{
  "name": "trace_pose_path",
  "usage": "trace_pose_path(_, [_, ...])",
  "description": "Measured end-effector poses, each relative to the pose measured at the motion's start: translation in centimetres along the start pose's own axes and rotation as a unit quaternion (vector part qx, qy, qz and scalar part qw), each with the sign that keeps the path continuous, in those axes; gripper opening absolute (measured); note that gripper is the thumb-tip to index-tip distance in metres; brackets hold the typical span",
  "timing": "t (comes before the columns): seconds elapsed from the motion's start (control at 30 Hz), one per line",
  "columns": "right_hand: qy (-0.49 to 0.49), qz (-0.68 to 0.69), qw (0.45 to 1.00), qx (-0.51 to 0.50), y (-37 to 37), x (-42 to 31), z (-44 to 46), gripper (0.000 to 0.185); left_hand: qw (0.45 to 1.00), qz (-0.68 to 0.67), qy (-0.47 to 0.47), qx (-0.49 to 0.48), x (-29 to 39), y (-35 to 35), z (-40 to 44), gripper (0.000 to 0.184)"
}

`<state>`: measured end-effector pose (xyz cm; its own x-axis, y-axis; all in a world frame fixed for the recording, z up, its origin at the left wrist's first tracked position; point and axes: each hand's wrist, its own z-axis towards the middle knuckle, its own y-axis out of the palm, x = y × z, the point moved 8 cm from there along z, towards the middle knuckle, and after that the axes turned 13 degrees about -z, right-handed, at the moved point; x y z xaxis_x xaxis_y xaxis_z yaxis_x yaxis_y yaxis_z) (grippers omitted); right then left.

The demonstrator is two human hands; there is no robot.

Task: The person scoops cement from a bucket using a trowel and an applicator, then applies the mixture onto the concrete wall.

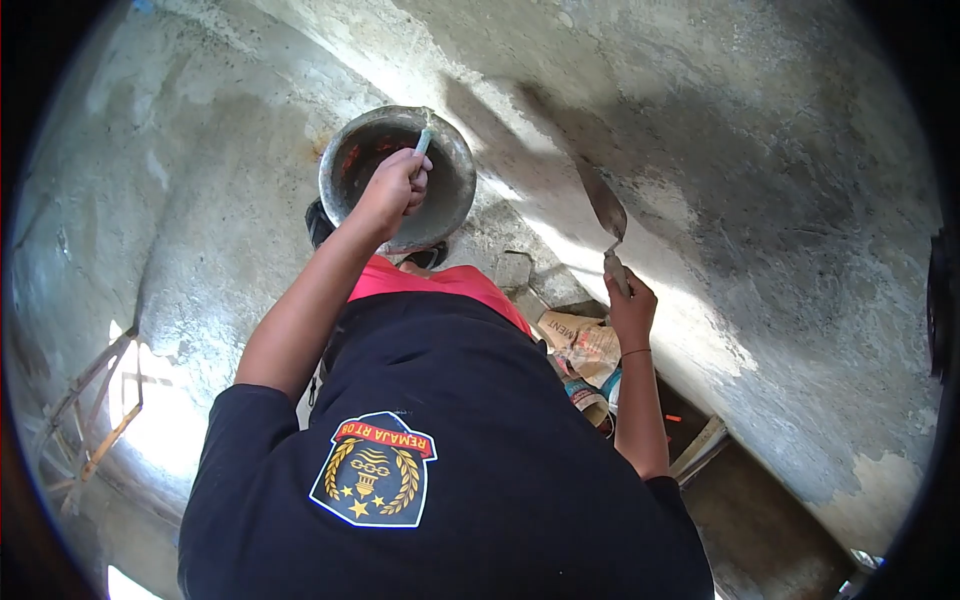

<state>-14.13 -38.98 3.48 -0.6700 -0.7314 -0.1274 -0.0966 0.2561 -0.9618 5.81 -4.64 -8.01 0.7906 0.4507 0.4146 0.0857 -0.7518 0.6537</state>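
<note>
My left hand (402, 183) is closed around a tool with a pale green handle (424, 141). It is above a round grey bucket (459, 185) with a cement-crusted rim and orange-red marks inside. The tool's working end is too small to make out. On the other side, my right hand (630, 306) grips the handle of a pointed trowel (606, 208). The trowel blade points up and away, against or very near the grey plastered wall (740, 180). I cannot tell whether blade and wall touch.
Torn paper cement bags (585, 343) lie low by the wall, beside my right forearm. Paving blocks (514, 268) sit close to the bucket. A wooden frame (100, 415) stands at the lower left. Bright sunlight and shadow cross the wall.
</note>
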Motion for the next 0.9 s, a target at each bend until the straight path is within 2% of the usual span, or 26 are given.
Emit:
trace_pose_path(0.13, [-0.016,-0.022,1.000,-0.005,-0.4,-1.7,0.8,0.036,1.000,0.005,-0.003,-0.009,-0.3,0.2,0.2,0.018])
trace_pose_path(0.27, [-0.012,-0.053,0.996,0.067,-0.9,-1.8,-1.3,0.036,1.000,-0.005,-0.009,-0.008,-0.1,0.1,0.2,0.018])
trace_pose_path(0.3, [0.025,-0.056,0.997,0.044,-0.4,-1.6,-1.8,0.036,1.000,-0.007,-0.009,-0.006,-0.2,0.2,0.1,0.018])
trace_pose_path(0.4, [-0.007,-0.043,0.999,0.021,0.4,-1.9,-1.4,0.037,1.000,0.012,-0.004,-0.005,-0.1,0.4,0.0,0.018])
trace_pose_path(0.47, [-0.011,-0.057,0.998,0.032,0.8,-1.5,-0.2,0.037,1.000,0.011,-0.008,-0.008,-0.4,0.3,0.5,0.018])
trace_pose_path(0.53, [0.023,-0.008,0.999,0.045,0.4,-1.0,0.3,0.038,1.000,0.014,-0.009,-0.007,-0.4,0.5,0.3,0.018])
trace_pose_path(0.6, [0.005,-0.015,0.998,0.064,0.2,-1.2,-0.3,0.038,1.000,0.017,-0.003,-0.004,0.0,0.5,0.5,0.018])
trace_pose_path(0.8, [0.008,-0.061,0.998,0.015,0.5,-2.1,-0.4,0.039,1.000,0.017,-0.011,-0.004,-0.1,0.4,0.2,0.018])
trace_pose_path(0.9, [0.030,-0.052,0.998,0.034,0.3,-0.9,0.7,0.042,1.000,0.013,-0.018,-0.006,-0.2,0.2,0.5,0.018])
